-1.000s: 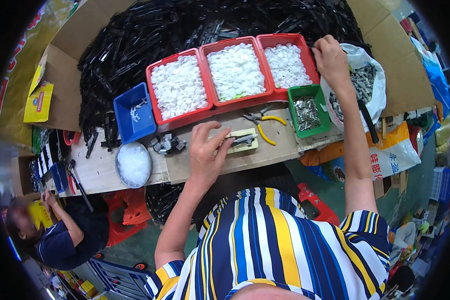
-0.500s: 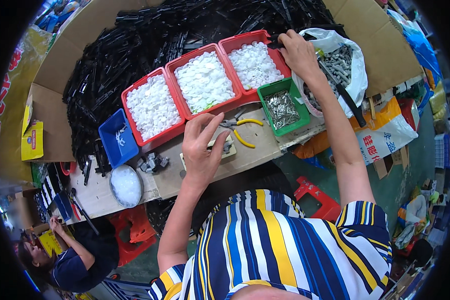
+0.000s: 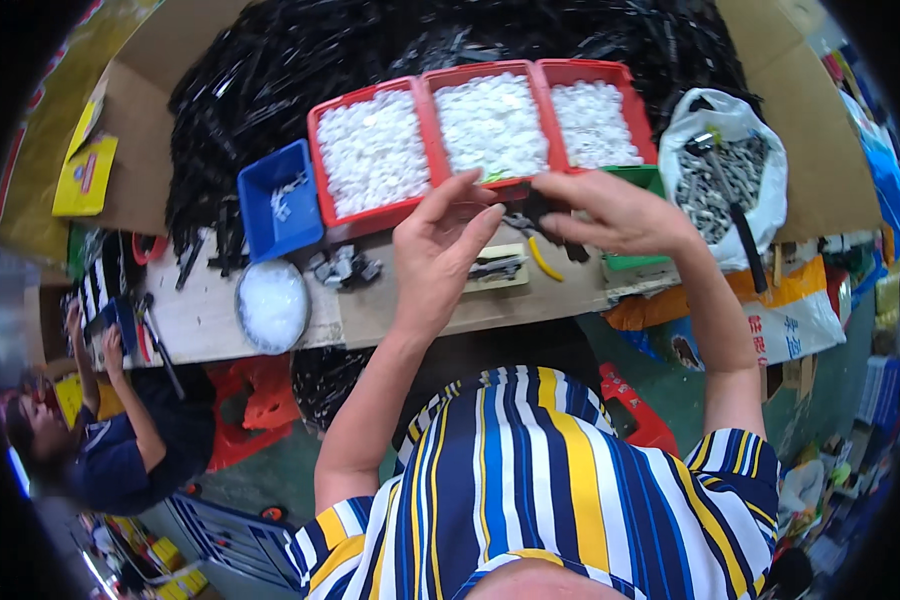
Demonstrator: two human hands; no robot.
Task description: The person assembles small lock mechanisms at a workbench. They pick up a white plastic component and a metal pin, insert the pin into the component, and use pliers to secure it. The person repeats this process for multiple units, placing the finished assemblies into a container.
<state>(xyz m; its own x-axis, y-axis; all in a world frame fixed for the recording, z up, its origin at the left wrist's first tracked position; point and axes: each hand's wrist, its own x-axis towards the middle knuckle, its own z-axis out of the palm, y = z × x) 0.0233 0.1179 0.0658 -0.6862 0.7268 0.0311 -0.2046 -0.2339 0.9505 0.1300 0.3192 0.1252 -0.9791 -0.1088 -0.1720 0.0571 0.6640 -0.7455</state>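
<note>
- Head view: the left hand (image 3: 440, 245) is raised above the front edge of the workbench (image 3: 400, 310), palm turned toward the right, fingers spread and slightly curled, gripping nothing that can be made out
- The right hand (image 3: 615, 212) sits just beside it, fingers pinched together on a small black plastic part (image 3: 540, 207) held between thumb and forefinger, over the front lip of the middle red tray
- The two hands are close but do not touch; the black part lies in the gap between them, nearer the right fingers
- Behind the hands stand three red trays (image 3: 375, 150) side by side, each filled with small white pieces, and to their left a blue bin (image 3: 278, 200) holding only a few items
- A green bin (image 3: 638, 180) shows partly under the right hand
- A large heap of black plastic strips (image 3: 300, 60) covers the cardboard behind the trays
- To the right, a white plastic bag (image 3: 725, 175) holds grey metal parts, with a dark tool handle lying across it
- On the bench under the hands lie a small yellowish jig (image 3: 500, 268) and yellow-handled pliers (image 3: 542, 260); further left a round dish of white pieces (image 3: 272, 305)
- At the lower left another person (image 3: 100, 440) in a dark shirt sits by a red stool (image 3: 245, 405), their hands at a separate spot
</note>
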